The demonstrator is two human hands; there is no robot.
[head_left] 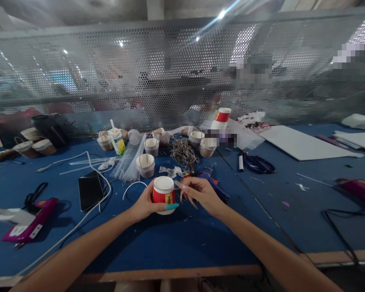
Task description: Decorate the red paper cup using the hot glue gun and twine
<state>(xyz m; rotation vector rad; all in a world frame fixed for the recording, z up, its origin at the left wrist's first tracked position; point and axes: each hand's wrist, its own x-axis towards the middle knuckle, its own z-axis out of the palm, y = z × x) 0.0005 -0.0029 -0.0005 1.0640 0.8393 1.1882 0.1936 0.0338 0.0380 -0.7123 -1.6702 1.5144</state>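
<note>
My left hand [146, 205] grips a red and white paper cup [164, 194], held upside down just above the blue table top [176, 239]. My right hand [200, 192] is right beside the cup and pinches a thin pale stick between its fingers, the stick pointing toward the cup. A blue glue gun [211, 178] lies just behind my right hand. Behind the cup stands a cup wrapped in brown cord [145, 165] with a stick in it.
Several more cord-wrapped cups [152, 146], a tangle of brown cord [184, 152], clear sticks [129, 160], a drink carton [117, 140], a phone [90, 190], white cable, scissors [257, 163], magenta glue guns [28, 225] and white boards [304, 144] lie about. A perforated metal screen [182, 73] closes the back.
</note>
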